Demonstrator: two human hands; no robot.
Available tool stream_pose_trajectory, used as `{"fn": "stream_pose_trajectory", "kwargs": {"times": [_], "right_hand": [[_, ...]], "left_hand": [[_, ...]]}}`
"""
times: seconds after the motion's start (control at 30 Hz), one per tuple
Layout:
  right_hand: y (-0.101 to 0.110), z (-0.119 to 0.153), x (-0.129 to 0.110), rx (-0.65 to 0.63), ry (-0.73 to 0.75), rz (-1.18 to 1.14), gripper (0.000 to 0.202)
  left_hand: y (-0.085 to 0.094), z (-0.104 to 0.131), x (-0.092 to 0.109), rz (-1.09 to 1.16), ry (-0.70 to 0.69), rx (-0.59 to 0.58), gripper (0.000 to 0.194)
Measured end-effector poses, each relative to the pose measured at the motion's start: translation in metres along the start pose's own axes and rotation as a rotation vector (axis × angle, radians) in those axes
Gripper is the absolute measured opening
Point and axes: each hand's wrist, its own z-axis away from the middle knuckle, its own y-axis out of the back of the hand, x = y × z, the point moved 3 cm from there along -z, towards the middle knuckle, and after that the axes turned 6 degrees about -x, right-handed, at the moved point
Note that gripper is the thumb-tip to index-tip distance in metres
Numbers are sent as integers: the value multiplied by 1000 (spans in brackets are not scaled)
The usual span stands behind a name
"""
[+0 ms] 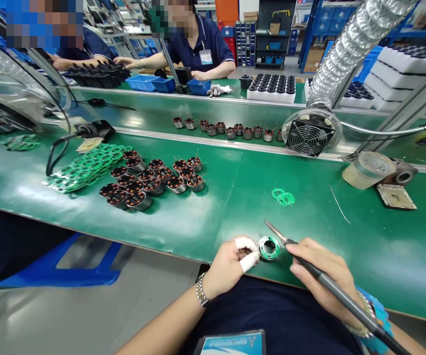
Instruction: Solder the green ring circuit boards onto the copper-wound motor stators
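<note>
My left hand (231, 264), with white tape on its thumb and a finger, pinches the edge of a motor stator topped by a green ring-shaped circuit board (263, 252). Wrapped in my right hand (326, 271) is a soldering iron (301, 259), its tip pointing up and left, just above the ring and apart from it. Beyond the iron, a few loose green rings (286, 198) overlap on the green bench. To the right of them lies a thin strand of solder wire (339, 204).
Several copper-wound stators (154, 183) and a heap of green rings (87, 167) sit to the left. A fan with a foil duct (309, 132), a round tub (367, 170) and a soldering iron stand (398, 190) are at right. Stators line the conveyor (248, 132); co-workers (201, 47) sit beyond it.
</note>
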Motion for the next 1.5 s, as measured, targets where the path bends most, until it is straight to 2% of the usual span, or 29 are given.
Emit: {"fn": "stream_pose_trajectory", "kwargs": {"times": [0.17, 0.4, 0.8, 1.03, 1.17, 1.27, 1.33, 1.4, 1.5], "right_hand": [[12, 5, -9, -15, -6, -67, 31], [9, 4, -9, -53, -59, -99, 26], [8, 3, -8, -61, -50, -108, 26], [10, 4, -10, -55, -48, -83, 24], [12, 8, -4, 10, -68, -13, 26], [8, 7, 6, 54, -96, 89, 23], [-1, 3, 13, -5, -98, 122, 25], [-10, -2, 20, -88, -110, 113, 34], [-20, -7, 27, -118, -145, 90, 39]], "left_hand": [[1, 1, -1, -64, -30, -14, 9], [0, 1, -2, -75, -18, -4, 9], [1, 0, -1, -68, 2, 6, 9], [0, 1, -2, -60, -1, 3, 10], [0, 1, -2, -56, -3, 4, 10], [0, 0, -2, -46, -1, 5, 11], [0, 0, -1, -42, 3, 1, 11], [0, 0, 0, -46, 2, -2, 11], [0, 1, -1, -44, 9, 18, 9]]}}
